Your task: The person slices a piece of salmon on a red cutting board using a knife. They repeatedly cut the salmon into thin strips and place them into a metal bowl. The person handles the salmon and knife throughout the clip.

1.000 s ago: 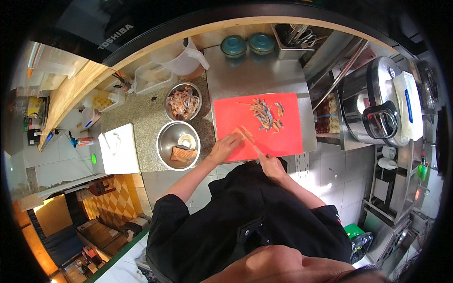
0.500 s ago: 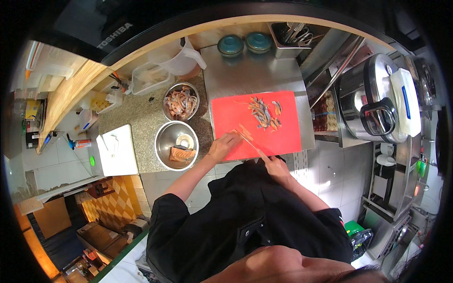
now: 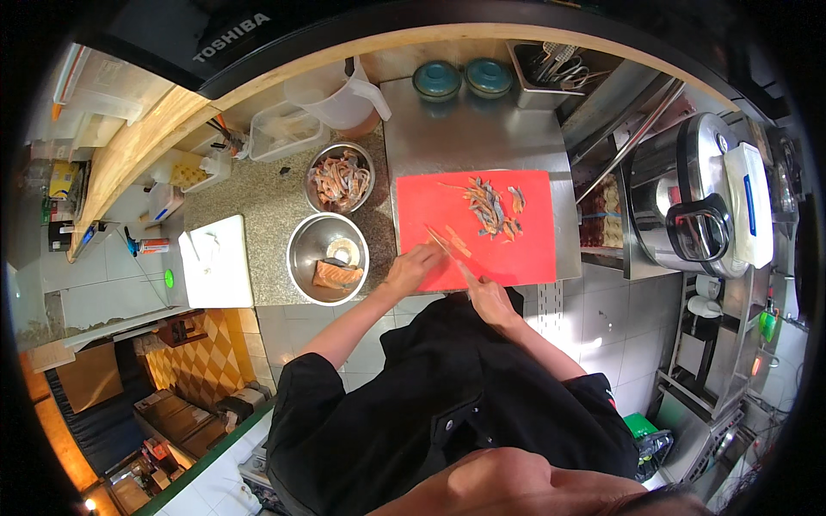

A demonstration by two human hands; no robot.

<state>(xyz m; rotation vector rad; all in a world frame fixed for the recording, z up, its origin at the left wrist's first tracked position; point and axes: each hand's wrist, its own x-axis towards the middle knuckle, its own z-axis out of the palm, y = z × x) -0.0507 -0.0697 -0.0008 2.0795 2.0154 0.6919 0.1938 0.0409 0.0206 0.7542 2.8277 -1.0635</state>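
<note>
A red cutting board (image 3: 525, 262) lies before me. My left hand (image 3: 417, 265) rests on its near left part, fingers bent and pressed together at a thin strip of orange salmon; the fingertips partly hide what they hold. My right hand (image 3: 490, 301) grips a knife (image 3: 449, 252) by the handle at the board's near edge. The blade slants away to the left, just beside my left fingertips. Another salmon strip (image 3: 459, 242) lies right of the blade. Farther back on the board is a loose pile of dark-skinned fish pieces (image 3: 486, 208).
Left of the board, one steel bowl (image 3: 291, 271) holds a salmon chunk, and another (image 3: 311, 196) holds fish trimmings. A white board (image 3: 231, 279) lies farther left. Two lidded teal pots (image 3: 436, 79) and a utensil bin (image 3: 538, 96) stand behind. A large pressure cooker (image 3: 680, 185) is at right.
My right hand and the knife have moved left, closer to my left hand, and the blade points more directly away. The left hand stays nearly in place; the whole view has shifted slightly.
</note>
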